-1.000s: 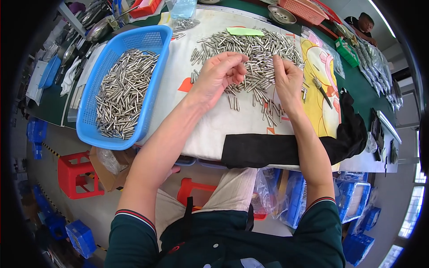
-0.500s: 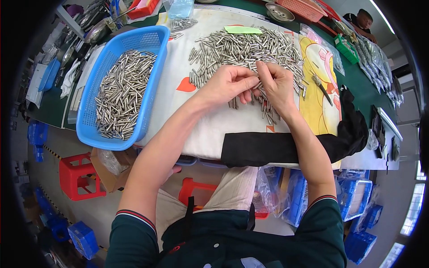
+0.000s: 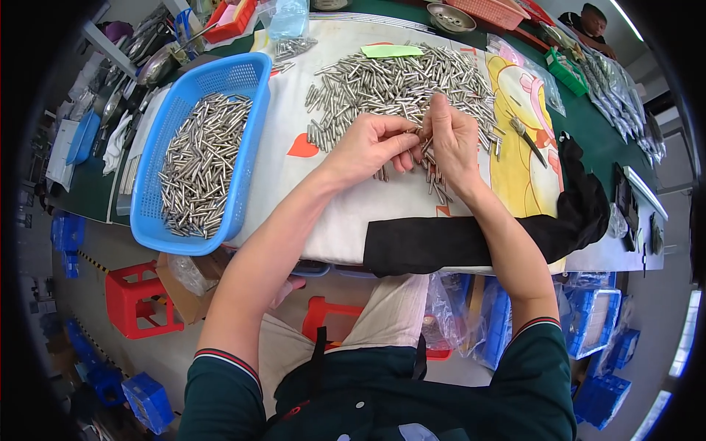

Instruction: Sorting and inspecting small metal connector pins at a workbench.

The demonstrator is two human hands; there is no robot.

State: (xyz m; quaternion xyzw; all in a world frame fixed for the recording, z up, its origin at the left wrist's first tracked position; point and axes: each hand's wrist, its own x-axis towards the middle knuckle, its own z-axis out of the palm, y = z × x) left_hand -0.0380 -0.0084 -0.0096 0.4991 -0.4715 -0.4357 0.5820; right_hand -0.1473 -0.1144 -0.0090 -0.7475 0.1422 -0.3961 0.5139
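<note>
A smooth grey floor (image 3: 175, 354) spreads around a worktable with a dark green top (image 3: 90, 189), crossed at left by a yellow-and-black striped line (image 3: 92, 262). A red plastic stool (image 3: 120, 303) with cut-out sides stands there. Bright white window panes (image 3: 685, 336) line the right rim; a slim white light strip (image 3: 629, 27) glows at upper right.

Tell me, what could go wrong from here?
The left hand and right hand are close together; any small piece between their fingers, which I can't clearly make out, might slip into the loose pile of metal pins behind them.
The blue basket, full of similar pins, reaches the near edge of the table, so a bump could perhaps spill some.
</note>
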